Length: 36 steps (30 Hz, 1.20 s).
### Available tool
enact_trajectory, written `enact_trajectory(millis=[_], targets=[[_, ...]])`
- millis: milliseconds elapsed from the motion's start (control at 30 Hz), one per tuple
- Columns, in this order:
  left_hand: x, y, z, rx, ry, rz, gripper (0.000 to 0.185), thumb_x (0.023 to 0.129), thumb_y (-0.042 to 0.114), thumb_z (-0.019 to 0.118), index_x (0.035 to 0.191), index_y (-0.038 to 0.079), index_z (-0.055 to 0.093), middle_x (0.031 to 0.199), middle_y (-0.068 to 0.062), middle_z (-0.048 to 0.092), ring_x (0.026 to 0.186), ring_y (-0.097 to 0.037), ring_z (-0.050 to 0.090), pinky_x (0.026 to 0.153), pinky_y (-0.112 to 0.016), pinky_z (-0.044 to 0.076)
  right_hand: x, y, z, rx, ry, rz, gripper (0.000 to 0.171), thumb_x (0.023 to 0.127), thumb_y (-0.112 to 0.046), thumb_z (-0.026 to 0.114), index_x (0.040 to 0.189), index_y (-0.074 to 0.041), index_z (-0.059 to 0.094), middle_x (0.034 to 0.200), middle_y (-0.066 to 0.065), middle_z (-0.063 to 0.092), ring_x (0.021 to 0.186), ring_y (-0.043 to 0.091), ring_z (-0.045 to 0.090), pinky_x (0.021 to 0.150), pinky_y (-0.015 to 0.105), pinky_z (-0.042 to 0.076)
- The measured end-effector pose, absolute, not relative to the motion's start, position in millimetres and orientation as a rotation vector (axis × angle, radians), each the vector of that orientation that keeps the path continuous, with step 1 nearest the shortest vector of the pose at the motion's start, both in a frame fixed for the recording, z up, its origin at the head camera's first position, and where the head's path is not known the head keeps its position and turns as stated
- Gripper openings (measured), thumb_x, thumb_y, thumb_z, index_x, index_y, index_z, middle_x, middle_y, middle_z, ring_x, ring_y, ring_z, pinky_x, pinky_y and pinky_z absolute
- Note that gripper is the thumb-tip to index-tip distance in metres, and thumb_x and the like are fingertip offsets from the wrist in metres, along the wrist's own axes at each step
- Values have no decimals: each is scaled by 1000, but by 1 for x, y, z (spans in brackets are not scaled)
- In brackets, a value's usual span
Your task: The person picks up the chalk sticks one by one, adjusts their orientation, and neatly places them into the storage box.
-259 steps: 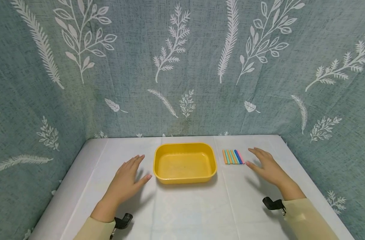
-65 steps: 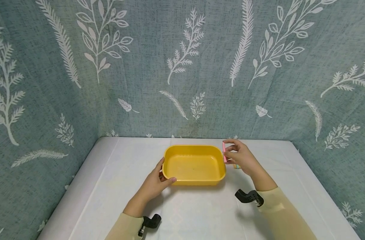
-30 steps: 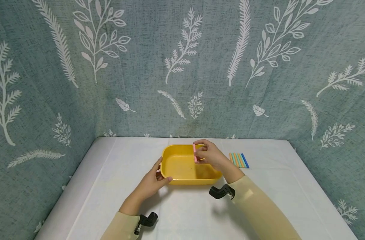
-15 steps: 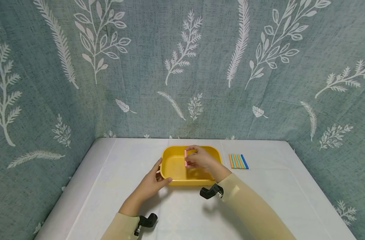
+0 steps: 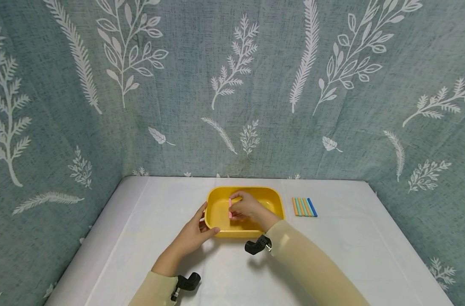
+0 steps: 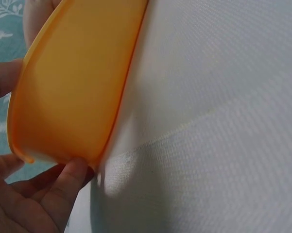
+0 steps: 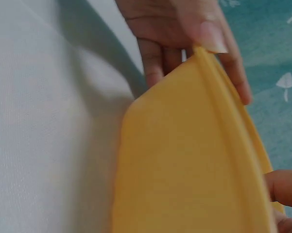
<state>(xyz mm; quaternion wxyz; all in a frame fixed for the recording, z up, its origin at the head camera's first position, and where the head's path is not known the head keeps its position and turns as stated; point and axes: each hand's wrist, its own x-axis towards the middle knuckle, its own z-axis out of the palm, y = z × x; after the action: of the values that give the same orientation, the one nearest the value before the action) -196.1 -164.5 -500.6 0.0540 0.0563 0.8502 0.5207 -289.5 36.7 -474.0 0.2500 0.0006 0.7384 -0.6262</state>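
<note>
A: Where is the pink chalk stick (image 5: pixel 230 207) sitting right now?

B: It is hanging upright inside the yellow tray (image 5: pixel 272 199), over the left part of the tray's floor. The right hand (image 5: pixel 247 208) is pinching it between thumb and fingertips, so that grip is closed round the stick.

A: Is the stick touching the tray's floor?

B: I cannot tell; the head view is showing its lower end close to the floor, and the hand is covering the rest.

A: What is the left hand (image 5: pixel 192 236) doing?

B: It is gripping the tray's near left corner. The thumb is lying over the rim and the fingers are curling under the outer wall. The left wrist view is showing a fingertip (image 6: pixel 68 182) pressing against the underside of the orange-yellow tray wall (image 6: pixel 77 82), and the right wrist view is showing the thumb (image 7: pixel 206 29) resting on the rim (image 7: pixel 233 121).

A: And what is lying around the tray?

B: The tray is standing on the white table (image 5: pixel 332 250), near the middle. Just to its right, apart from it, a row of chalk sticks (image 5: pixel 304 207) is lying side by side: orange and green ones, with a blue one at the right end. A teal cloth (image 5: pixel 179 85) printed with white leaves is hanging behind and beside the table. Pale yellow sleeves are covering both forearms, each with a black wrist mount (image 5: pixel 257 245) on it.
</note>
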Motion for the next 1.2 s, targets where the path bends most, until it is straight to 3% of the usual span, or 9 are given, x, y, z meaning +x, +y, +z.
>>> enact_trajectory(millis=[1200], targets=[[-194,-165,-497,163,2562,1599,96,90,29,77,162,17,16,154,-18,39,129,-32,55,102,-39,50,-286,13,-485,-6,2272,-1520,39,85,5,73,121,0,59,78,14,67,58,18,66,56,28,59]])
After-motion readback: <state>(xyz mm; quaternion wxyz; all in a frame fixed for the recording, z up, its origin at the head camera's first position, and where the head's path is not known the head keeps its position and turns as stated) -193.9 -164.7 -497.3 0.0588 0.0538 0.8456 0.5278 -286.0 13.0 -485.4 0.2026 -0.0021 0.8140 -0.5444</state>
